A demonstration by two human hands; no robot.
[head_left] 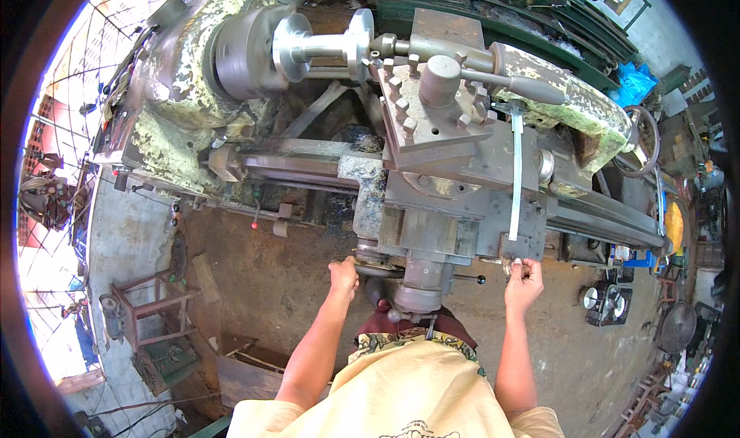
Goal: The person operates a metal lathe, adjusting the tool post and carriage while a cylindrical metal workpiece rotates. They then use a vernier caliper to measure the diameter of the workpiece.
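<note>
At the front of a lathe, my left hand (344,278) is closed round the left rim of a dark handwheel (381,271). My right hand (524,285) has its fingers pinched together at the lower right corner of the carriage (462,234); what they hold there is mostly hidden. A shiny spool-shaped metal workpiece (327,46) sits between the blurred, spinning chuck (250,51) and the tailstock centre (388,45). The square tool post (435,102) with its bolts stands close to the workpiece's right flange. From it a thick lever (524,87) points right.
A pale strip (517,176) lies along the carriage's right side. The tailstock handwheel (638,141) stands at the far right. Behind is a green machine (478,33). A wooden stool frame (158,307) is on the floor at left, and a black crate (609,303) at right.
</note>
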